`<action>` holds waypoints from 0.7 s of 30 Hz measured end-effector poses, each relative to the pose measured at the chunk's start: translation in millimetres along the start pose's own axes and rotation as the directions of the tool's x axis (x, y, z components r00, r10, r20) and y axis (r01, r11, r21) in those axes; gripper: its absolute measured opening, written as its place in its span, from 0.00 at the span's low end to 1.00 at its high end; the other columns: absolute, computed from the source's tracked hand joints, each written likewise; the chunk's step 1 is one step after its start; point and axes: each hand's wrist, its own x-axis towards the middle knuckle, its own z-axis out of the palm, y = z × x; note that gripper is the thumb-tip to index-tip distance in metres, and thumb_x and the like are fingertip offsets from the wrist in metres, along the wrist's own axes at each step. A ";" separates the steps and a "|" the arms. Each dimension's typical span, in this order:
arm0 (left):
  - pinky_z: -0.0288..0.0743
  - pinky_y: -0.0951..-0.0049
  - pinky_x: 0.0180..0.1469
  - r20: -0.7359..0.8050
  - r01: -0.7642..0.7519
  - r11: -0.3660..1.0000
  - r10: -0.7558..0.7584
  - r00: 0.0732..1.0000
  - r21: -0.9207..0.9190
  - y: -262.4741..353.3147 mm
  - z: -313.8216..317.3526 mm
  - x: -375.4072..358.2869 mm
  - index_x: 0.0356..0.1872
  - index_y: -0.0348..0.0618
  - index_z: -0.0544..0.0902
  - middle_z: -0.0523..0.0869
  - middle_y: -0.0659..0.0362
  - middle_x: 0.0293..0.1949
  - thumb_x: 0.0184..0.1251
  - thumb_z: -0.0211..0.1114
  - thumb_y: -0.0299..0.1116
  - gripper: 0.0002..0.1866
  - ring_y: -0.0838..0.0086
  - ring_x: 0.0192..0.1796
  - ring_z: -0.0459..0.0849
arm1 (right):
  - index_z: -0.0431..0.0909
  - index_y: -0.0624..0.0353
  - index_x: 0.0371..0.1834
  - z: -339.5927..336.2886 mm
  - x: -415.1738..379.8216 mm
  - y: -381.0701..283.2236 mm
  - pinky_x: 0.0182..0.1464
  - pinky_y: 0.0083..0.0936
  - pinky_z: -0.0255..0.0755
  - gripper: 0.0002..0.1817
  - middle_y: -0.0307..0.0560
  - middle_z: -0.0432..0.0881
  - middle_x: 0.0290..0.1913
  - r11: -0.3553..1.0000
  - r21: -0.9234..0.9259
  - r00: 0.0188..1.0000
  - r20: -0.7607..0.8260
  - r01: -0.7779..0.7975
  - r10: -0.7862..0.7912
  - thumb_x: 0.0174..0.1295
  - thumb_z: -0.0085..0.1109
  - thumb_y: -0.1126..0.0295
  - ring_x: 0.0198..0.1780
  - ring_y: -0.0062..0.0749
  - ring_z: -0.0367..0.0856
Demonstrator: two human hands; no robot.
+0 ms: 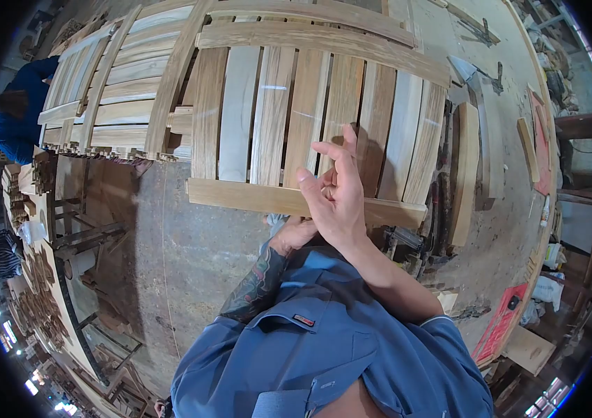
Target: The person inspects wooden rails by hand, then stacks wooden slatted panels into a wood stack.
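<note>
Right hand [338,198]: loosely spread, near six o'clock on the slatted wood panel [306,115].
Left hand [294,235]: half hidden; can't tell.
Panel: seems mid-handling; gripping needs curled fingers.

My raised right hand [340,202] holds its fingers [338,155] loosely curled and parted; my left hand [293,236], on a tattooed forearm [257,284], sits lower, partly hidden.
</note>
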 end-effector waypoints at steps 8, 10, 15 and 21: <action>0.67 0.68 0.65 0.010 -0.024 1.000 0.024 1.000 0.018 -11.8 -6.8 2.5 0.72 0.41 0.62 0.70 0.54 0.66 0.66 0.67 0.37 0.35 0.67 0.66 0.70 | 0.72 0.60 0.55 7.5 0.7 5.4 0.27 0.17 0.69 0.21 0.61 0.55 0.76 0.995 -0.017 0.991 -0.090 0.101 -0.102 0.61 0.65 0.65 0.27 0.19 0.69; 0.66 0.68 0.66 0.018 0.061 0.998 -0.061 0.998 -0.024 -11.8 -8.7 2.0 0.73 0.41 0.60 0.69 0.54 0.67 0.66 0.67 0.37 0.37 0.67 0.67 0.69 | 0.72 0.61 0.56 4.2 2.9 0.0 0.29 0.14 0.68 0.21 0.59 0.52 0.77 0.999 0.039 0.999 -0.041 0.027 -0.025 0.62 0.65 0.67 0.28 0.18 0.66; 0.67 0.66 0.65 -0.012 -0.097 0.988 0.099 0.995 0.123 -19.4 -6.7 5.9 0.69 0.40 0.64 0.71 0.53 0.64 0.69 0.63 0.38 0.31 0.69 0.62 0.72 | 0.72 0.62 0.57 12.6 4.3 -4.5 0.29 0.12 0.69 0.22 0.59 0.48 0.78 0.999 0.039 0.999 -0.021 0.037 -0.036 0.63 0.65 0.68 0.29 0.16 0.67; 0.71 0.69 0.61 0.003 0.005 1.000 -0.005 1.000 -0.012 -21.6 -2.5 7.7 0.62 0.37 0.70 0.77 0.54 0.56 0.67 0.65 0.34 0.25 0.72 0.55 0.77 | 0.72 0.61 0.57 41.3 1.2 -11.6 0.31 0.17 0.75 0.21 0.69 0.48 0.77 0.990 0.078 0.963 0.234 0.116 -0.132 0.62 0.64 0.67 0.30 0.18 0.77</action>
